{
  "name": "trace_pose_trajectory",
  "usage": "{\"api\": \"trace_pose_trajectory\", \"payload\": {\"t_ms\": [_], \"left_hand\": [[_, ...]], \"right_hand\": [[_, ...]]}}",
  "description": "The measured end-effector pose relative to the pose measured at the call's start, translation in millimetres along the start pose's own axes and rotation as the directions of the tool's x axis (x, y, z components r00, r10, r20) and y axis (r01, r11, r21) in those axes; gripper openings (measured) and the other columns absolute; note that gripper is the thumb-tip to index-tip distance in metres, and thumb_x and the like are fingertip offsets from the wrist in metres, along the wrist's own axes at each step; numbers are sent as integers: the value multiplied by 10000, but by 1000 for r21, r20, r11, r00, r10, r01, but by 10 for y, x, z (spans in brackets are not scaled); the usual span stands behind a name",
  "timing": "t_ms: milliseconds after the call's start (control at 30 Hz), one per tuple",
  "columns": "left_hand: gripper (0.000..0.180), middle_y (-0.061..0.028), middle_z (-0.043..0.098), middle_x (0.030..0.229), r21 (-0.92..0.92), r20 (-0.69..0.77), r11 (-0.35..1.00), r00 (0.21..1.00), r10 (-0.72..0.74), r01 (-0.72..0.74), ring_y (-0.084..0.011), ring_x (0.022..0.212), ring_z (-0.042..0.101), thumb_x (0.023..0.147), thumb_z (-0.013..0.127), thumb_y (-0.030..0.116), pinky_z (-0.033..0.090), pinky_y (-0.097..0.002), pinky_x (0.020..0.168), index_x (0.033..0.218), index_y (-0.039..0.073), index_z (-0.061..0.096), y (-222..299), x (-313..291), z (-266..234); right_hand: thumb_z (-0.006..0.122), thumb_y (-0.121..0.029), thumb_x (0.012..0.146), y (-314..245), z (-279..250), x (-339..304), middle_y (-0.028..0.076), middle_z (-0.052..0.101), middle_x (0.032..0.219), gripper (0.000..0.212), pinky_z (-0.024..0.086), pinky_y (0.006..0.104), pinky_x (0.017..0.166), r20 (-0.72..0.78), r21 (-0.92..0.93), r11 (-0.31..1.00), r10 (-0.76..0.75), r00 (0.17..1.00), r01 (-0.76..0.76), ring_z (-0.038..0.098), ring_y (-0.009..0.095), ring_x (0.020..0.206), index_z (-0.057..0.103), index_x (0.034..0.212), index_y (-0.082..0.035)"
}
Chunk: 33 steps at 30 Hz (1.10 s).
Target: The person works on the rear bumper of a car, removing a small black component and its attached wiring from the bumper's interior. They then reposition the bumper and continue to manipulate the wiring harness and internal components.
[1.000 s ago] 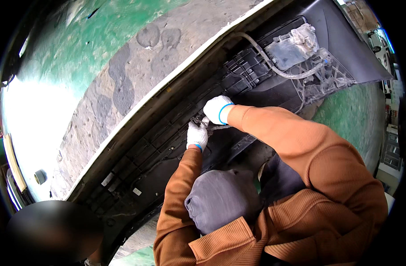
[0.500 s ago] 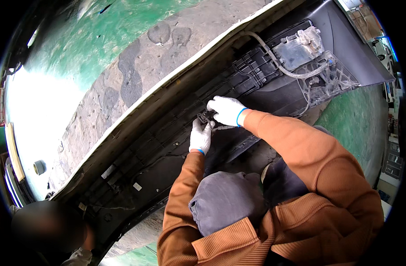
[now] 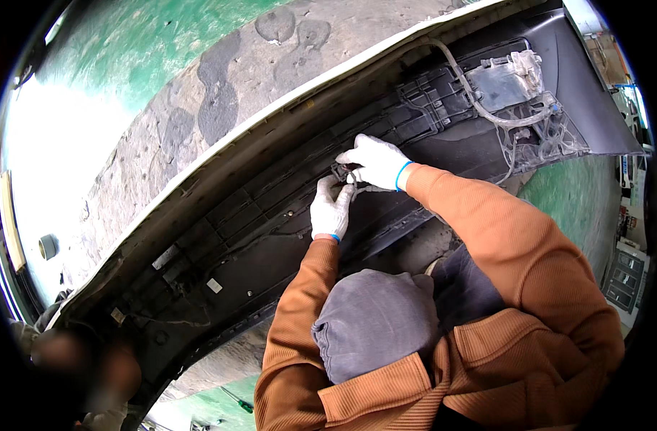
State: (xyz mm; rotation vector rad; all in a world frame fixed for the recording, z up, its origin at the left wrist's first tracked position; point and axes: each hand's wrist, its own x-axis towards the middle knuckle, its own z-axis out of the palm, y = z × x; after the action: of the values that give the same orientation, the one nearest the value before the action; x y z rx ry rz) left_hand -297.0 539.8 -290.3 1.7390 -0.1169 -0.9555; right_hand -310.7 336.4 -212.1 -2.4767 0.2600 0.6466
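The inner side of a large black car bumper (image 3: 257, 248) slants across the view, its pale outer edge at the far side. About its middle is a small dark fitting (image 3: 340, 172), partly covered by fingers; its exact kind does not show. My left hand (image 3: 331, 210), in a white glove, pinches it from the near left. From the right my right hand (image 3: 379, 162), also gloved in white, closes its fingers on the same fitting. A thin grey cable (image 3: 371, 189) runs off to the right beneath my right hand.
A thick grey hose (image 3: 463, 82) and a bracket (image 3: 504, 79) sit at the bumper's right end. Another person (image 3: 106, 388) is at the lower left. A screwdriver (image 3: 245, 406) and a tape roll (image 3: 47, 247) lie on the floor. A grey mat (image 3: 178, 108) lies beyond.
My view has shifted slightly, so the bumper sits a little differently in it. Both hands stay at the fitting; my right fingers have come lower around it.
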Motion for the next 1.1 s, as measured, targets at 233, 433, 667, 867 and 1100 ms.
{"api": "trace_pose_trajectory", "payload": {"t_ms": [233, 433, 667, 867, 1100], "left_hand": [[436, -89, 765, 1097, -81, 131, 993, 988, -77, 88, -159, 964, 695, 1067, 695, 265, 556, -308, 896, 1393, -11, 608, 22, 93, -31], [535, -113, 739, 1250, -253, 107, 961, 990, -89, 114, -181, 1126, 673, 1139, 544, 432, 514, -324, 1016, 1388, -29, 655, -66, 168, -40], [594, -301, 685, 1382, 38, 20, 998, 999, -51, 50, -422, 1319, 638, 1136, 514, 441, 469, -430, 1124, 1446, -56, 614, 6, 163, -45], [582, -280, 690, 1390, 21, 29, 995, 994, -102, 101, -365, 1329, 641, 1138, 535, 426, 458, -389, 1135, 1442, -64, 618, 102, 159, -65], [517, -256, 737, 1289, 48, 30, 994, 995, -96, 94, -368, 1209, 690, 1139, 532, 406, 500, -397, 1059, 1375, -33, 671, 69, 211, -72]], "right_hand": [[795, -327, 924, 9, -17, 20, 193, 616, 1224, 438, 534, 472, 1031, 20, 42, 998, 37, 999, -38, 640, 406, 1184, 752, 1345, -214], [805, -267, 926, -50, 24, 24, 202, 618, 1231, 405, 539, 477, 1037, 8, 48, 993, 105, 994, -105, 640, 412, 1199, 764, 1327, -227], [782, -258, 942, -82, 41, 20, 216, 612, 1233, 376, 544, 489, 1040, -16, 18, 997, 77, 997, -77, 635, 419, 1212, 769, 1316, -225], [745, -275, 961, -125, 31, 38, 219, 613, 1246, 341, 542, 494, 1051, 3, -8, 993, 121, 993, -121, 629, 422, 1227, 773, 1296, -220], [719, -286, 973, -173, 33, 68, 225, 614, 1245, 324, 546, 499, 1048, -9, -57, 992, 115, 993, -115, 633, 428, 1223, 773, 1285, -217]]}}
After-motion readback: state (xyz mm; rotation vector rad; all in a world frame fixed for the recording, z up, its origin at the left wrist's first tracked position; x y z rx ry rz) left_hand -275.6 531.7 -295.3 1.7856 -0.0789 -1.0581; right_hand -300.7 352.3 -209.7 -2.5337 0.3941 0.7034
